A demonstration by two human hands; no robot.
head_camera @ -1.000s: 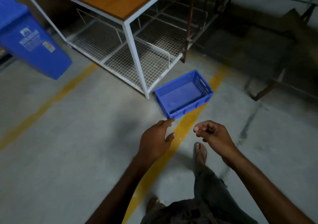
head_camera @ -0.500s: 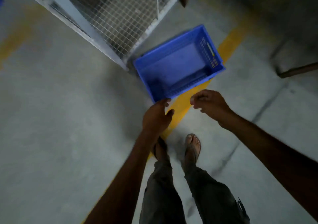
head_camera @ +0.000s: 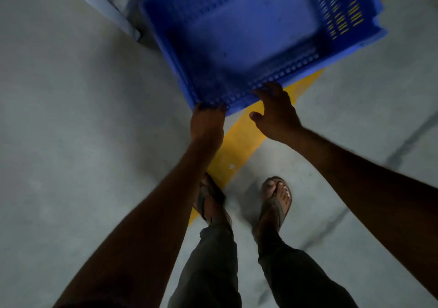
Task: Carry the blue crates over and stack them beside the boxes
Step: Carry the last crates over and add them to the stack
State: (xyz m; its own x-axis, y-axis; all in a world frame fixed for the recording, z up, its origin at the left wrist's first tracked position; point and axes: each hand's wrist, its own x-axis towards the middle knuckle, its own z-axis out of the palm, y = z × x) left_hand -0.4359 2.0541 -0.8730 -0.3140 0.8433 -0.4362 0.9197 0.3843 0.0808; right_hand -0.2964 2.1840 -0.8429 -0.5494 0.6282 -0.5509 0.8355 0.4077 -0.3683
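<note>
On grey concrete floor (head_camera: 71, 118), blue crate (head_camera: 248, 35)

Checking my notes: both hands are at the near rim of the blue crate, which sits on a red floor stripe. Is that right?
Not quite: the head view shows the floor stripe is yellow, not red. Both the left hand and right hand are at the near rim of the blue crate.

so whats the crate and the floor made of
The blue crate looks like moulded plastic: even colour, slotted walls, slight sheen. The floor looks like smooth grey concrete, matt, with a painted yellow line on it.
</note>
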